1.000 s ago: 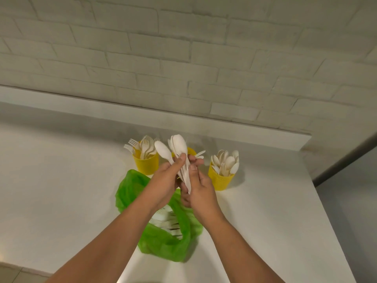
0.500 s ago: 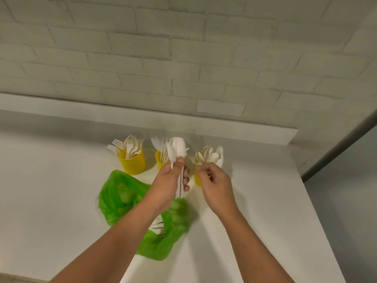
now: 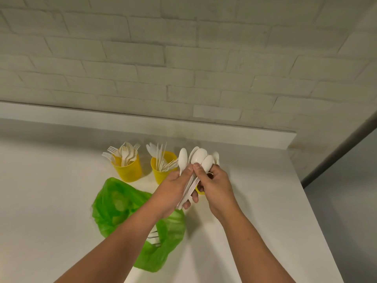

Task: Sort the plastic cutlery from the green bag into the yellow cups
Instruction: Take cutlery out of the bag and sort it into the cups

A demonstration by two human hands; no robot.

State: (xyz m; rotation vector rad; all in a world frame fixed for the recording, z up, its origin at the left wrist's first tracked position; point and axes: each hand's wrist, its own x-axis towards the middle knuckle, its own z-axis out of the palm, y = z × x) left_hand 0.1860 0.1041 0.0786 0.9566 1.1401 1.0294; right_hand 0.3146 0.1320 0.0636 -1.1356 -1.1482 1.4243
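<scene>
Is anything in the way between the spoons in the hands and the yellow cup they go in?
Nothing visible. The left hand and right hand hold the spoons right in front of the spoon cup, mostly hiding it. The fork cup, middle cup and green bag sit off to the left.

White counter (image 3: 51, 201), pale painted brick wall (image 3: 183, 58), dark vertical strip (image 3: 336, 156) at right

A plain indoor work corner: white-painted brick wall (image 3: 183, 58) behind a white counter (image 3: 51, 190) with back ledge (image 3: 142, 123).
</scene>
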